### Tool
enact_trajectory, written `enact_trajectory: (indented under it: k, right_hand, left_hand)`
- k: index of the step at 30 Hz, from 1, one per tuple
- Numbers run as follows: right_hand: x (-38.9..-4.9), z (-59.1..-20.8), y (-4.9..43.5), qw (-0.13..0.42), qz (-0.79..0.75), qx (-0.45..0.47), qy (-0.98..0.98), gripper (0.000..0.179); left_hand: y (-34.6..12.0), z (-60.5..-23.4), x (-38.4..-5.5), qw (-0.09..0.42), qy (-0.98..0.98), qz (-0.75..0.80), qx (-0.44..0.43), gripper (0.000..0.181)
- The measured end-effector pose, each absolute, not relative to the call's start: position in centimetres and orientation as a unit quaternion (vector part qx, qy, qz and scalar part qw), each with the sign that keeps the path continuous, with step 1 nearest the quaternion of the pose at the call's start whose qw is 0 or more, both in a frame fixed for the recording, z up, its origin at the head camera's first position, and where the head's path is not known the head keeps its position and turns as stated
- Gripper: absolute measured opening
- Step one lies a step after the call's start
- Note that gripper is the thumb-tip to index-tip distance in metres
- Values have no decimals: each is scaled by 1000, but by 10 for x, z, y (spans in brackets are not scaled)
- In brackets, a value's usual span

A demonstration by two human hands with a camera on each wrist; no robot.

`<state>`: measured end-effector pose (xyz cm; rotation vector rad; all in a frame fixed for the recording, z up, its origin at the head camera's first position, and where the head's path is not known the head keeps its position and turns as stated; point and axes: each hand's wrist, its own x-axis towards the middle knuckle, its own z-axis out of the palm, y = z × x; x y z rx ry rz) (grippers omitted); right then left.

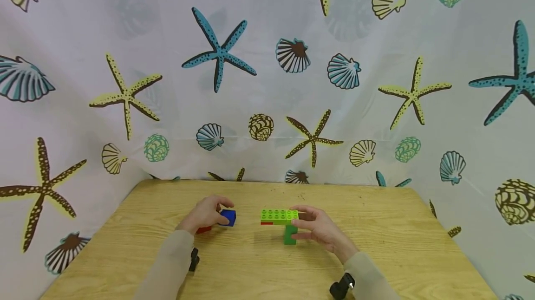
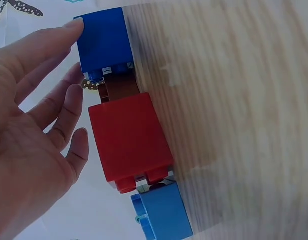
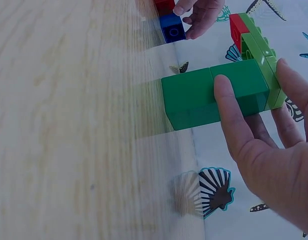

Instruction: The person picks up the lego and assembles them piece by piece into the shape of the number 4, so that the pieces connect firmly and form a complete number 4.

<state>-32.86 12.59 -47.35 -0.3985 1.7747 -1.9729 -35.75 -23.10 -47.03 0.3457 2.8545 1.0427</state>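
My left hand (image 1: pixel 207 211) has its thumb on the near face of a blue brick (image 2: pixel 104 42) and the index finger reaching behind it; the index tip is hidden. The brick lies on its side beside a brown brick (image 2: pixel 121 87) and a red brick (image 2: pixel 131 137). Over on the right, my right hand (image 1: pixel 319 230) holds a build with a green column (image 3: pixel 214 95) and a lime top (image 3: pixel 264 55). Its thumb presses the column's near side while other fingers reach behind and by the lime top. A small red brick (image 3: pixel 238 31) hangs under the lime part's far end.
A light blue brick (image 2: pixel 166 212) sits past the red one, its studs facing up from the table. The wooden table (image 1: pixel 251 272) runs to a white cloth (image 1: pixel 259 95) printed with starfish and shells, which hangs behind it and on both sides.
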Motion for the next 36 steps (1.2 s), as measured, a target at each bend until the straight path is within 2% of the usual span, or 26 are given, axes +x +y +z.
enact_trajectory:
  k: [10, 21, 27, 36]
  right_hand:
    - [-327, -477, 125, 233, -716, -148, 641, 59]
    - [-328, -475, 125, 234, -715, -145, 642, 61]
    - [-329, -474, 125, 227, -717, -141, 644, 59]
    - [-330, -476, 126, 226, -718, -145, 642, 53]
  left_hand:
    - [-228, -471, -357, 60, 944, 308, 104, 46]
    - [-228, -474, -361, 50, 936, 334, 94, 40]
    - [-227, -471, -360, 28, 917, 384, 108, 47]
    - [-220, -465, -358, -25, 897, 419, 138, 44]
